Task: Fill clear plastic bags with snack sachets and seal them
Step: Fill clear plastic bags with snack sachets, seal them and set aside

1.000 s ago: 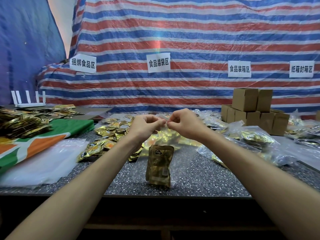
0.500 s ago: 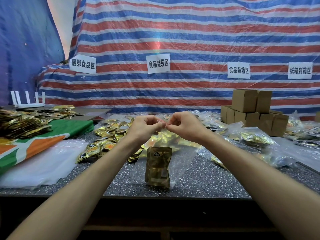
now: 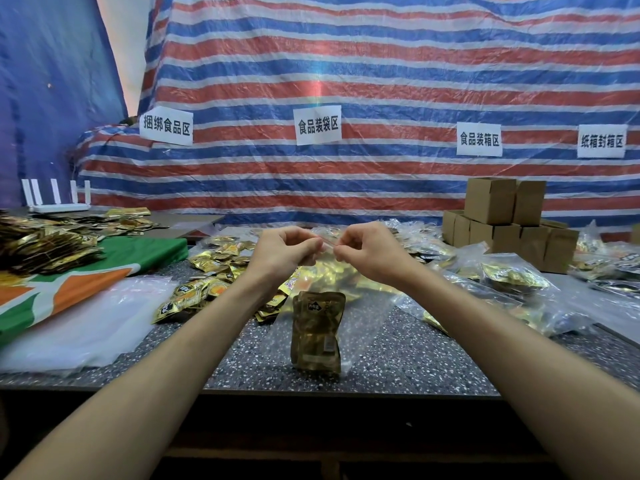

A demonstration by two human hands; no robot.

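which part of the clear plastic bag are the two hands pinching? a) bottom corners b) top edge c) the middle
b: the left hand and right hand both pinch the top edge of the clear plastic bag, while the gold foil sachet sits low inside it.

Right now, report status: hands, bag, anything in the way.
Left hand and right hand pinching clear bag at its top edge. Gold sachets inside, at bottom. Loose sachets piled behind, nothing blocking.
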